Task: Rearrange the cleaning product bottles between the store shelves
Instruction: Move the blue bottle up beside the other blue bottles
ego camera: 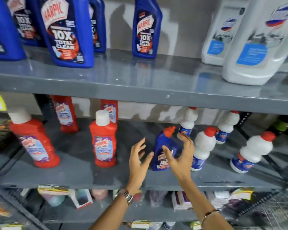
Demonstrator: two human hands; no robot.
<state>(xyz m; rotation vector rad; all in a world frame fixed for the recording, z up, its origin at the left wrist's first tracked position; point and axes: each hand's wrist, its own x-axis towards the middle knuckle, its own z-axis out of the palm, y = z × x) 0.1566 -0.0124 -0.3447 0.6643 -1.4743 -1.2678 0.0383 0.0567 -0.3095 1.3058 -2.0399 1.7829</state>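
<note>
Just right of frame centre, a small blue bottle [165,151] leans on the middle shelf [83,173] between the left hand [138,159] and right hand [181,156], fingers spread, grasping nothing. Probably light, rigid, slick plastic; grip its body, not the red cap.

The small blue Harpic bottle [163,148] on the middle shelf [83,173] is partly covered by the right hand [181,156], so whether the fingers touch it cannot be told. The top edge crops the necks of the large blue Harpic bottles [63,34] and the large white bottles [256,42]. The white bottles' label print is too blurred to read. The packages on the bottom shelf [106,211] are smeared beyond naming.
</note>
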